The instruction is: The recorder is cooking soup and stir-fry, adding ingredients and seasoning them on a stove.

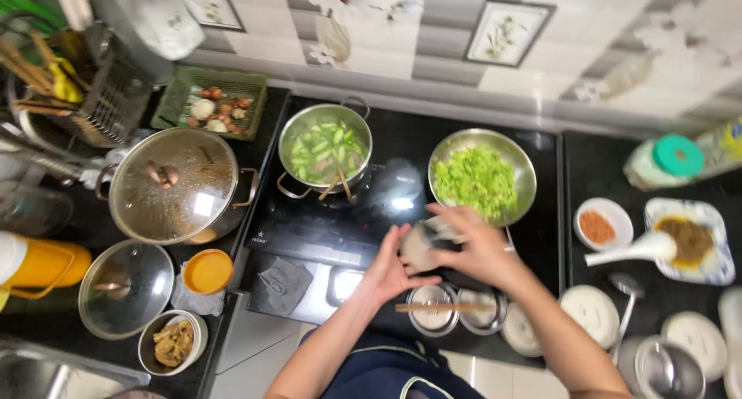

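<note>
Two pans of green vegetables sit on the black cooktop, so the cooking looks well under way, though judging by what lies about, seasoning and serving seem left to do. At far left a large pot with a glass lid stands covered, with a second glass lid lying flat before it, an orange lid just beside that, and a small bowl of brown food nearer the person. Next comes the steel pot holding green pieces in liquid, a pair of wooden chopsticks leaning inside it. The left hand rises open-palmed, its fingers touching the side of a small pale container. The right hand wraps over the same container from above and the right, so both hands close on it together; the container is blurred and what it holds cannot be told. It hangs above the cooktop's front edge, just below the steel bowl of chopped greens and above two small round tins with a stick laid across them. Further right stand a small dish of orange powder and a plate of brown paste, well apart from the hands.
</note>
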